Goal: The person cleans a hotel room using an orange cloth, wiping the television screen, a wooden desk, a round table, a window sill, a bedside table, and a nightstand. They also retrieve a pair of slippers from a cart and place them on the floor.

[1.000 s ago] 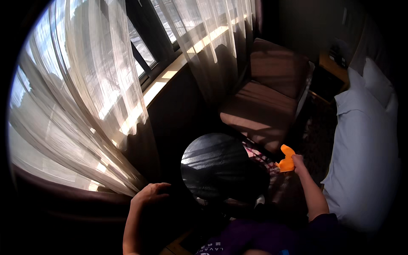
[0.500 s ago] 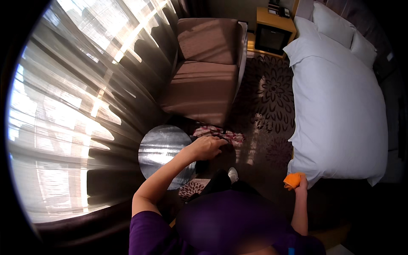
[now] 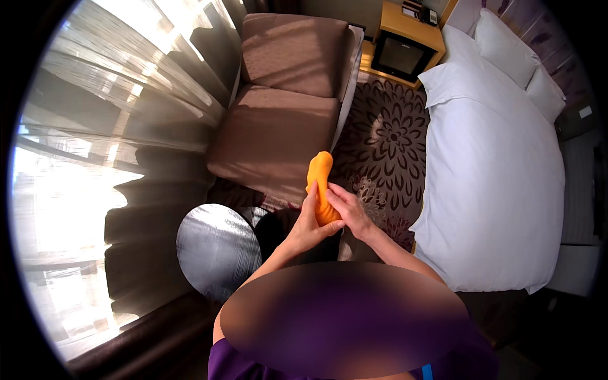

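Observation:
An orange cloth [image 3: 321, 172], bunched into a long roll, is held up in front of my body between both hands. My left hand [image 3: 308, 223] is closed round its lower left side, the thumb lying along the cloth. From the right, my right hand [image 3: 351, 214] grips the cloth's lower part with its fingers pressed on it. The cloth's upper end sticks out beyond the fingers, overlapping the view of the seat of a brown armchair [image 3: 275, 130].
At my left stands a round, shiny-topped table [image 3: 218, 247] beside sheer curtains [image 3: 82, 145]. A bed with a white duvet [image 3: 491, 183] fills the right side. Patterned carpet [image 3: 396, 136] runs between chair and bed toward a wooden cabinet [image 3: 415, 28] with a dark door.
My right hand has brought the orange cloth from beside the bed to my front. My left hand has come up from near the round table and taken hold of it too.

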